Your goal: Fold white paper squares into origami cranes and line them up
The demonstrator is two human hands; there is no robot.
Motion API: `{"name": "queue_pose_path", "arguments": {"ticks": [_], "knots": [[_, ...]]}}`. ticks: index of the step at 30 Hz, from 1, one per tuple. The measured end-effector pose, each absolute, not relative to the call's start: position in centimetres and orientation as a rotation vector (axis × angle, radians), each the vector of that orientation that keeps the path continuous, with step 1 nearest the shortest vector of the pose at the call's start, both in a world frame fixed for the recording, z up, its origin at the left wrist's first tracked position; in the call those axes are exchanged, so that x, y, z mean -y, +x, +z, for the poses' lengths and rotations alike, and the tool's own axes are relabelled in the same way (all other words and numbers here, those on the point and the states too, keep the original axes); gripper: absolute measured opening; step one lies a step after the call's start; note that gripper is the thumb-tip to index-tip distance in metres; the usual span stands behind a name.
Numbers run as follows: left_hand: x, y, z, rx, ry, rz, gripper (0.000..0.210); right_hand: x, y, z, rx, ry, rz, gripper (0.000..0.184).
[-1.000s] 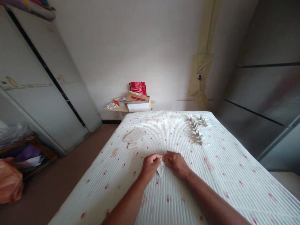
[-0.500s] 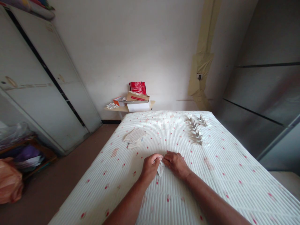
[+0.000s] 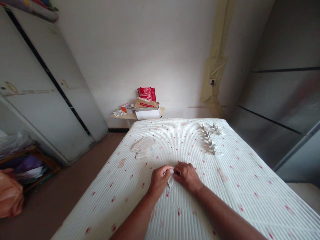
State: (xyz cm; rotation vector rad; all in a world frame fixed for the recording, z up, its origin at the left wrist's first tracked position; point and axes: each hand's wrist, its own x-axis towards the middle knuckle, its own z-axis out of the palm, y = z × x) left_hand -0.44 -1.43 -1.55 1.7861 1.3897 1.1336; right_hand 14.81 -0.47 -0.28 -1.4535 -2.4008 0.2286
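Observation:
Between my two hands, just above or on the bed cover, is a small folded piece of printed paper that narrows to a point toward me. My left hand pinches its left side between thumb and fingers. My right hand is closed at its upper right edge, and its fingers hide part of the paper. Beyond my left hand lies a loose stack of printed paper sheets. Several folded paper cranes stand in rows beyond my right hand.
The quilted bed cover has red dots. Past its far edge, a small table holds a white box, a cardboard box, a red bag and more small white folded pieces. Cabinets stand at left.
My fingers have shifted slightly on the folded paper, and a little less of it shows between the hands. The sheets and the cranes stay where they were.

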Motion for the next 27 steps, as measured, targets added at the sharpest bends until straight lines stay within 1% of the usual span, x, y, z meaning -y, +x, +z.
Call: {"name": "queue_pose_path", "arguments": {"ticks": [4, 8, 10, 13, 17, 22, 27], "knots": [[1.9, -1.0, -1.2, -1.347, 1.739, 1.144, 0.028, 0.5, 14.7, -0.6, 2.448, -1.415, 0.135, 0.009], [2.1, -2.1, -0.8, -1.262, 1.602, 1.168, 0.031, 0.7, 14.8, -0.5, 2.474, -1.403, 0.103, 0.01], [1.9, -2.6, -0.9, -1.292, 1.567, 1.187, 0.029, 0.7, 14.8, -0.3, 2.485, -1.392, 0.096, 0.01], [1.6, -3.0, -1.3, -1.453, 1.702, 1.238, 0.023, 0.7, 14.9, -0.2, 2.486, -1.392, 0.103, 0.01], [1.5, -2.7, -1.4, -1.511, 1.953, 1.062, 0.022, 0.7, 14.8, -0.2, 2.478, -1.408, 0.102, 0.011], [1.6, -2.5, -1.1, -1.54, 2.024, 0.978, 0.024, 0.7, 14.7, 0.0, 2.472, -1.398, 0.071, 0.009], [1.5, -2.5, -1.3, -1.566, 2.06, 0.979, 0.022, 0.8, 14.5, 0.3, 2.485, -1.294, 0.096, 0.008]]}}
